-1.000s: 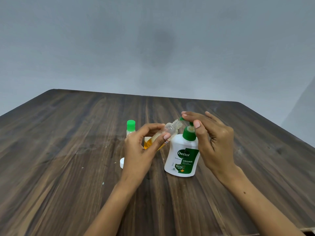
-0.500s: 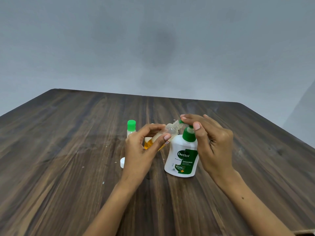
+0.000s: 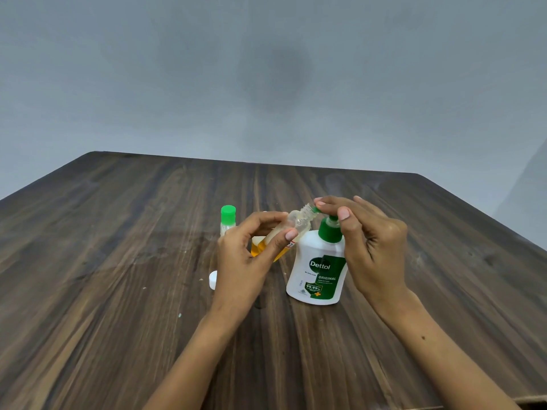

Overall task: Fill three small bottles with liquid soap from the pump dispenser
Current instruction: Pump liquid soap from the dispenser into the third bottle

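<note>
- The pump dispenser's green nozzle (image 3: 317,209) is mostly covered by the right hand's fingers (image 3: 331,202); only its tip shows.
- A white cap (image 3: 212,280) on the tabletop (image 3: 118,261) is half hidden behind the left hand (image 3: 247,261), and an orange, soap-filled bottle (image 3: 257,247) behind that hand shows only in part.
- The green-capped small bottle (image 3: 228,220) stands upright just beyond the left hand, its lower body hidden.
- The left hand grips a clear small bottle (image 3: 293,227), tilted, with its open neck touching or just at the nozzle tip; soap fills its lower part.
- The right hand (image 3: 373,247) rests fingers flat on the pump head of the white Dettol dispenser (image 3: 319,273), which stands between the hands.
</note>
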`<move>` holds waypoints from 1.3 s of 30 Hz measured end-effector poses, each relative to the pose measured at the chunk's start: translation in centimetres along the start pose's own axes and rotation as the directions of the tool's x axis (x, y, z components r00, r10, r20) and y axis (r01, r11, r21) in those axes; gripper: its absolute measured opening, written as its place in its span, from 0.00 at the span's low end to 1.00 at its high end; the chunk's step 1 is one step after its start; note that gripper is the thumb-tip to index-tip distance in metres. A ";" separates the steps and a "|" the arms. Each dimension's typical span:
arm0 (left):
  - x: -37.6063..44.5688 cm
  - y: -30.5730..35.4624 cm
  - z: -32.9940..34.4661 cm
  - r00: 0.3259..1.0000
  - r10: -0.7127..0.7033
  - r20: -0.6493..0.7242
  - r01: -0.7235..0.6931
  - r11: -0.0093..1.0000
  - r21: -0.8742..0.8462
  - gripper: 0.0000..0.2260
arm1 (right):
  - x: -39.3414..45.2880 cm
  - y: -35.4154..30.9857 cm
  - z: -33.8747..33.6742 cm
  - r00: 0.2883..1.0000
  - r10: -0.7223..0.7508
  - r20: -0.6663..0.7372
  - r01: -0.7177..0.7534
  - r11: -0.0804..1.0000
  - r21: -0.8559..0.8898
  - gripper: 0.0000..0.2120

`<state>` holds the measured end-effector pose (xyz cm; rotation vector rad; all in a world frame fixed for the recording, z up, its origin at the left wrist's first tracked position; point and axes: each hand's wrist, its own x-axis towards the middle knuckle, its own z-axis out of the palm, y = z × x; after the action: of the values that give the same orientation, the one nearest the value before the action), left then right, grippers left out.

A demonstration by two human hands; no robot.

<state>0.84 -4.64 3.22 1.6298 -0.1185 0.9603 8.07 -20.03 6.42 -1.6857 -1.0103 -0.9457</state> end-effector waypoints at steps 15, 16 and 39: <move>-0.2 -0.2 0.2 0.996 0.061 0.064 -0.068 0.991 0.117 0.18 | 0.6 -0.3 -0.6 0.999 0.003 0.049 -0.003 1.000 0.003 0.18; -0.2 -0.2 0.2 0.995 0.072 0.066 -0.080 0.989 0.124 0.18 | 0.7 -0.3 -0.6 0.999 -0.004 0.050 0.004 1.000 -0.004 0.18; -0.1 -0.1 0.2 0.997 0.063 0.052 -0.067 0.994 0.082 0.12 | 0.5 -0.3 -0.5 0.999 -0.015 0.041 0.016 1.000 -0.010 0.18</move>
<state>0.92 -4.79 3.03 1.7361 -0.1675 0.9858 7.87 -20.36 7.10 -1.7142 -1.0489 -0.9311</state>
